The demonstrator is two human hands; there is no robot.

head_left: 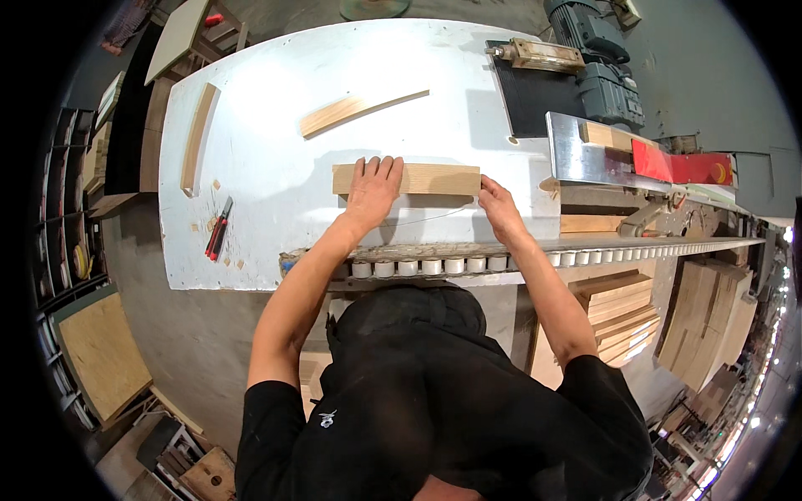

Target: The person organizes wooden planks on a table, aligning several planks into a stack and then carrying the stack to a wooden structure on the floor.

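Note:
A pale rectangular wooden block (pixel 439 179) lies crosswise on the white tabletop in front of me. My left hand (pixel 374 190) is laid over its left part, with the fingers reaching across to the far edge. At the block's right end, my right hand (pixel 499 207) holds the corner between thumb and fingers. Beyond it rests a tapered wooden piece (pixel 355 111), slanting up to the right. Another wooden strip (pixel 198 138) lies near the table's left edge. Closer to me on that side is a red and black utility knife (pixel 220 230) among small wood chips.
A roller rail (pixel 443 266) runs along the table's near edge. To the right stands a metal fence (pixel 585 154) with a red guard (pixel 685 164). Grey motors (pixel 606 88) sit at the far right. Stacked wooden boards (pixel 618 313) are below the rail on the right.

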